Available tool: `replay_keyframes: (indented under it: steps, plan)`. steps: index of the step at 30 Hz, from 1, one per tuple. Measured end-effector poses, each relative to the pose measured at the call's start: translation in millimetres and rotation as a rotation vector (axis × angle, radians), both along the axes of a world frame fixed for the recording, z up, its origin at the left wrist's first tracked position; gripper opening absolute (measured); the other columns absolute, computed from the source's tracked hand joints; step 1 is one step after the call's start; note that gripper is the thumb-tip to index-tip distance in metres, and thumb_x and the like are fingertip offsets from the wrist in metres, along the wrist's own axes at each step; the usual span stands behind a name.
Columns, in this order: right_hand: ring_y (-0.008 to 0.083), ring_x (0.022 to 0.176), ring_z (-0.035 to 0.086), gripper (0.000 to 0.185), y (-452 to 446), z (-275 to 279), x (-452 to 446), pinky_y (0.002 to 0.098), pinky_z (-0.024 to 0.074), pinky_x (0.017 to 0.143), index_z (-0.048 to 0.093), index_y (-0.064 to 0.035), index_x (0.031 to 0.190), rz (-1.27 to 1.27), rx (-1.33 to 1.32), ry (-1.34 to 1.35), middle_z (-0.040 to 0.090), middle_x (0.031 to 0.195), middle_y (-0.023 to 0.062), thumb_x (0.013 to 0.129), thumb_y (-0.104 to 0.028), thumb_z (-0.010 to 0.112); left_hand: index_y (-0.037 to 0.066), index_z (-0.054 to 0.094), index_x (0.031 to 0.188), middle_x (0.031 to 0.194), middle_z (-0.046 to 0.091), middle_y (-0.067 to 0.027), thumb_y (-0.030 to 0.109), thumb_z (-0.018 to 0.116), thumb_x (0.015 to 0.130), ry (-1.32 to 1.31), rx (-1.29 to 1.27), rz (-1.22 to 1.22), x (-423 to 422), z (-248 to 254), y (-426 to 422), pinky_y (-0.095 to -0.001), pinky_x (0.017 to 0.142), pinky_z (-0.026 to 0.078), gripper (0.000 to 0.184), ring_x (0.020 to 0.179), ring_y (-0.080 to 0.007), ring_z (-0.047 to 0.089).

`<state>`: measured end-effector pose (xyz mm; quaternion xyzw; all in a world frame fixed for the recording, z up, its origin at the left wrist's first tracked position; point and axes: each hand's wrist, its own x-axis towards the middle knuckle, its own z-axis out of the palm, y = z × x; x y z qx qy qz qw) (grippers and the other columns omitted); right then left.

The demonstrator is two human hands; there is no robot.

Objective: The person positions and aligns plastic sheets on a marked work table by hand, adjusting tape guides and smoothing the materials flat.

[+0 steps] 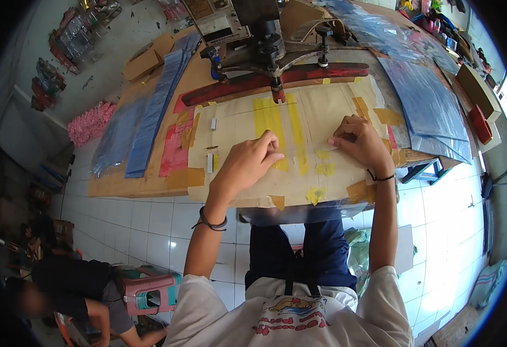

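Note:
My left hand [250, 160] is over the taped work surface [236, 124], its fingers curled and thumb near the index finger. My right hand [362, 143] is to the right, low over the same surface, with bent fingers and the thumb pointing left. Whether either hand pinches anything thin or clear cannot be made out. Yellow tape strips [269, 118] run between the hands. Beyond them stands a machine with a long red and black bar [230, 85] across the surface. Two small white pieces [210, 163] lie left of my left hand.
Stacked clear bluish plastic sheets [430, 101] lie at the right, and long ones [158, 115] at the left. A cardboard box [148, 56] stands at the back left. A person [74, 289] bends beside a pink stool [149, 292] at the lower left.

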<state>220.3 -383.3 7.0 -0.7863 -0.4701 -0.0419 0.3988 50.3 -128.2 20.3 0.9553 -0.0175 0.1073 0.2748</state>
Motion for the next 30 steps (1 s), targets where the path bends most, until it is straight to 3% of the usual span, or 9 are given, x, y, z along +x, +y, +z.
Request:
replay_keyframes:
  steps: [2,5,6,10,13,19,30]
  plan:
    - [0.0205,0.065,0.062,0.029,-1,0,1,0.0340,0.0488,0.063,0.074,-0.0003,0.083,-0.044,0.031,0.061,0.067,0.070,0.0096,0.088,-0.029,0.077,0.003,0.058,0.112,0.081,0.071,-0.0083,0.018,0.074,0.092,0.055,-0.075,0.041,-11,14,1,-0.0342,0.062,0.049,0.030,0.062,-0.0214,0.062]
    - [0.0180,0.056,0.057,0.032,-4,2,-4,0.0329,0.0464,0.057,0.073,0.0020,0.086,-0.127,0.042,0.193,0.066,0.066,0.0096,0.093,-0.029,0.073,0.005,0.058,0.122,0.083,0.072,-0.0044,0.010,0.076,0.089,0.124,-0.150,0.032,-31,33,14,-0.0285,0.061,0.046,0.038,0.067,-0.0097,0.064]
    - [0.0170,0.054,0.055,0.033,-4,2,-4,0.0329,0.0453,0.056,0.073,0.0026,0.087,-0.137,0.059,0.210,0.065,0.065,0.0097,0.094,-0.029,0.072,0.005,0.057,0.129,0.086,0.073,-0.0031,0.003,0.077,0.086,0.066,-0.279,-0.030,-37,33,21,-0.0247,0.064,0.047,0.047,0.074,-0.0057,0.063]
    - [0.0138,0.053,0.048,0.035,-3,6,-6,0.0327,0.0409,0.053,0.072,0.0035,0.091,-0.204,0.018,0.224,0.058,0.061,0.0100,0.098,-0.030,0.068,-0.001,0.056,0.126,0.090,0.071,-0.0069,0.001,0.072,0.090,-0.149,-0.679,-0.006,-62,37,14,-0.0260,0.080,0.054,0.040,0.086,-0.0101,0.067]
    - [0.0136,0.053,0.045,0.036,-3,3,-6,0.0337,0.0386,0.053,0.070,0.0044,0.089,-0.188,0.046,0.226,0.054,0.060,0.0105,0.099,-0.030,0.066,-0.001,0.054,0.128,0.092,0.070,-0.0092,-0.001,0.069,0.092,-0.204,-0.851,-0.007,-66,35,9,-0.0276,0.082,0.054,0.039,0.084,-0.0125,0.067]
    - [0.0139,0.056,0.043,0.040,-3,7,-7,0.0344,0.0383,0.055,0.065,0.0059,0.084,-0.196,0.036,0.239,0.053,0.061,0.0110,0.102,-0.030,0.061,-0.004,0.052,0.129,0.091,0.069,-0.0117,0.001,0.063,0.096,-0.272,-0.789,0.011,-61,25,15,-0.0313,0.074,0.056,0.035,0.079,-0.0159,0.067]
    - [0.0154,0.057,0.044,0.040,-3,2,-3,0.0349,0.0392,0.057,0.061,0.0046,0.081,-0.176,0.096,0.202,0.053,0.062,0.0104,0.104,-0.028,0.057,-0.005,0.051,0.132,0.089,0.066,-0.0108,0.000,0.051,0.099,-0.248,-0.821,0.101,-57,21,16,-0.0347,0.074,0.060,0.034,0.073,-0.0186,0.068]
